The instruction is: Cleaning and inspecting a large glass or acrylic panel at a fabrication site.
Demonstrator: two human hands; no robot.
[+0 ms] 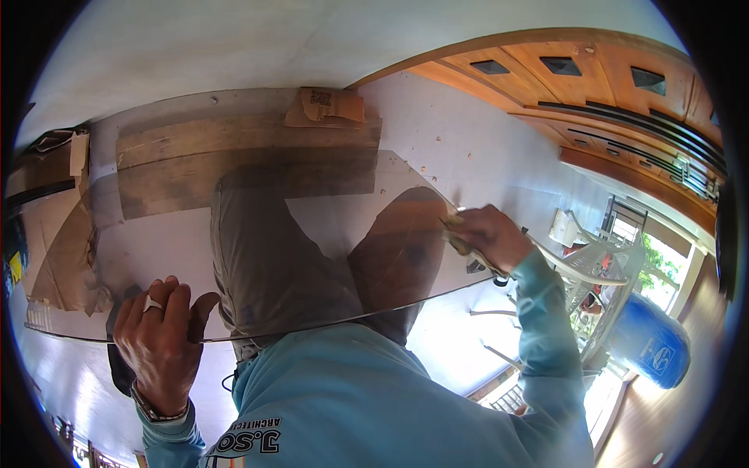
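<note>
A large sheet of tinted, see-through glass (pixel 328 269) spans the space over my thighs, its long edge toward my chest. My left hand (pixel 160 335) is closed around that near edge on the left, fingers on top, a ring on one finger. At the right corner of the pane, my right hand (pixel 491 234) pinches a crumpled, dirty-looking cloth (pixel 462 240) against the slanting edge. The fingertips of that hand are slightly blurred. Through the glass my trousered legs (pixel 265 249) show darkened.
Wooden boards (pixel 250 132) lie on the pale floor beyond the glass, with a torn cardboard piece (pixel 331 108) on them. More cardboard (pixel 66 265) lies at left. A wooden panelled door (pixel 538 78), a white plastic chair (pixel 601 265) and a blue drum (pixel 647 339) stand at right.
</note>
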